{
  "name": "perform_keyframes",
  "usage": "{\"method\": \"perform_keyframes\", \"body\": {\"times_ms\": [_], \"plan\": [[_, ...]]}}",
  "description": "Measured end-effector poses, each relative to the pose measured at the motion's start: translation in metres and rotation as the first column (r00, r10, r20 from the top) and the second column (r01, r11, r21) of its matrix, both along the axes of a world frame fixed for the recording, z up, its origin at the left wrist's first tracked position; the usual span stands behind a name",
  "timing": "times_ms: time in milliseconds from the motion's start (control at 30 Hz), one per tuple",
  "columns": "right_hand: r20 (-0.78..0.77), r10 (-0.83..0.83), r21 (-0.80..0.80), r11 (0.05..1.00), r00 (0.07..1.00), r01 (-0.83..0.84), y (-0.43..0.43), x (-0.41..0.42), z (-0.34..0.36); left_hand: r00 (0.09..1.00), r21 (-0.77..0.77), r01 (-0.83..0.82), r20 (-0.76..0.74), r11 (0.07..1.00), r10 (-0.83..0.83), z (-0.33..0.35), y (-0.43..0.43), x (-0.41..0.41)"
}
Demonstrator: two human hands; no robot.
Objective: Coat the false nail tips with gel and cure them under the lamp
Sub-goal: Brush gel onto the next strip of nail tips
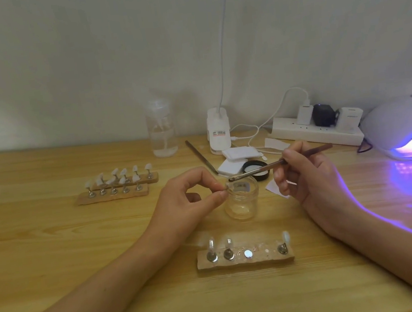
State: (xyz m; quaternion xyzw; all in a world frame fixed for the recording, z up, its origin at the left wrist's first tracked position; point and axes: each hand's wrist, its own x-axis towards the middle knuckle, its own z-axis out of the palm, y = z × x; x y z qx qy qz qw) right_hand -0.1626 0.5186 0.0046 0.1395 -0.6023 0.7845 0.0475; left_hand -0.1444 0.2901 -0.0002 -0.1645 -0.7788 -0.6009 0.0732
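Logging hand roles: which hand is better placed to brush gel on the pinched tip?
Right hand: it grips the brush, bristles beside the nail tip that the left hand pinches by the jar.

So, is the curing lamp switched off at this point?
No, the lamp on the right glows purple inside its opening and spills violet light in front of it.

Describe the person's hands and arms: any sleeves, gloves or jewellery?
The left hand and right hand are bare: no gloves, rings or watch visible. Forearms show no sleeves up to the frame edge. Purple glow from the lamp rims the right forearm.
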Motion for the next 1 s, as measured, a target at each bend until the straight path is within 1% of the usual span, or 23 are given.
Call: {"method": "perform_keyframes", "body": {"times_ms": [67, 167, 233, 300, 367, 433, 500, 567, 633, 733, 800, 867, 933, 1000], "plan": [[0.002, -0.002, 0.033, 0.999, 1.000, 0.002, -0.0007, 0.0003, -0.0010, 1.000, -0.004, 0.004, -0.004, 1.000, -0.004, -0.0002, -0.0005, -0.0004], [0.025, -0.060, 0.005, 0.998, 0.998, 0.060, 0.0009, -0.0018, -0.0022, 1.000, -0.006, 0.012, -0.017, 1.000, -0.012, -0.0004, -0.0007, -0.0002], [0.011, -0.024, -0.014, 1.000, 1.000, 0.025, 0.0002, -0.0016, -0.0006, 0.999, -0.012, 0.011, -0.032, 1.000, -0.011, -0.0006, -0.0006, 0.0001], [-0.003, 0.020, 0.011, 1.000, 1.000, -0.020, -0.0013, -0.0007, -0.0003, 0.999, -0.014, 0.012, -0.042, 1.000, -0.013, -0.0006, -0.0005, 0.0000], [0.013, -0.004, 0.031, 1.000, 1.000, 0.003, -0.0016, -0.0001, -0.0009, 0.999, -0.014, 0.012, -0.046, 1.000, -0.013, -0.0008, -0.0005, 0.0000], [0.030, -0.036, 0.014, 0.999, 0.999, 0.035, -0.0003, -0.0009, -0.0015, 0.999, -0.014, 0.014, -0.046, 1.000, -0.015, -0.0009, -0.0005, 0.0000], [0.016, -0.013, -0.014, 1.000, 1.000, 0.013, 0.0002, -0.0009, -0.0007, 0.999, -0.015, 0.017, -0.046, 1.000, -0.018, -0.0008, -0.0002, 0.0000], [-0.010, 0.031, 0.003, 1.000, 0.999, -0.031, -0.0010, -0.0001, 0.0001, 0.999, -0.014, 0.014, -0.045, 1.000, -0.015, -0.0004, 0.0000, -0.0005], [-0.002, 0.015, 0.029, 0.999, 1.000, -0.015, -0.0024, 0.0001, -0.0002, 0.999, -0.013, 0.010, -0.044, 1.000, -0.010, -0.0006, 0.0003, -0.0009], [0.025, -0.030, -0.002, 1.000, 0.999, 0.030, -0.0013, -0.0015, -0.0009, 0.999, -0.009, 0.015, -0.042, 1.000, -0.016, -0.0008, 0.0002, -0.0007], [-0.001, 0.005, -0.007, 1.000, 1.000, -0.005, -0.0009, -0.0014, -0.0002, 0.999, -0.006, 0.019, -0.044, 1.000, -0.019, -0.0008, 0.0002, -0.0008], [-0.018, 0.023, 0.026, 0.999, 1.000, -0.023, -0.0017, 0.0000, -0.0004, 0.999, -0.006, 0.019, -0.040, 1.000, -0.020, -0.0008, -0.0001, -0.0007], [-0.001, -0.011, 0.033, 0.999, 1.000, 0.011, -0.0015, -0.0006, -0.0012, 0.999, -0.001, 0.020, -0.039, 1.000, -0.020, -0.0010, -0.0005, -0.0007], [0.015, -0.038, 0.007, 0.999, 0.999, 0.038, 0.0002, -0.0014, -0.0019, 0.999, -0.004, 0.019, -0.033, 1.000, -0.019, -0.0012, -0.0005, -0.0008]]}}
